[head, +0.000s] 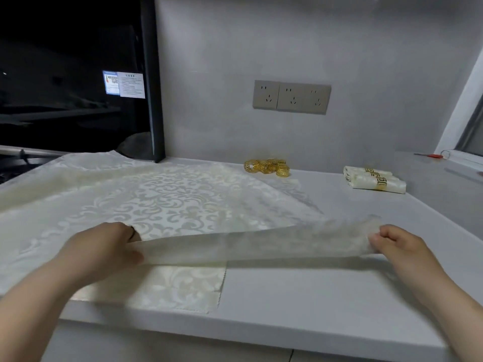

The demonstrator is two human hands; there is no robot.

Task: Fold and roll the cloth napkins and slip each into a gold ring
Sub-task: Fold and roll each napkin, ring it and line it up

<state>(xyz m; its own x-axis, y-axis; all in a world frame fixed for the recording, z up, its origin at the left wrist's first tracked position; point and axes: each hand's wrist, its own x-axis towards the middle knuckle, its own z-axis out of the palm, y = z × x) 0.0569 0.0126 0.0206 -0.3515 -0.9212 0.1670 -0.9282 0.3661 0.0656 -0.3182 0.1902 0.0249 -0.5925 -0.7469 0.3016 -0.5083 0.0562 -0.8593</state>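
A cream damask napkin (pixel 167 199) lies spread over the left half of the grey counter (pixel 313 296). Its near edge (pixel 261 244) is lifted off the counter and looks blurred. My left hand (pixel 104 252) grips that edge at the left end and my right hand (pixel 397 246) pinches the right corner. Another cream cloth (pixel 183 286) lies flat beneath, near the counter's front edge. A heap of gold rings (pixel 266 167) sits at the back by the wall. Rolled napkins in gold rings (pixel 373 178) lie at the back right.
Wall sockets (pixel 291 96) are set above the counter. A dark appliance or hood (pixel 78 74) with a black upright edge stands at the back left. A window sill (pixel 460 158) with a small red tool is at the far right. The counter's front edge runs across the bottom.
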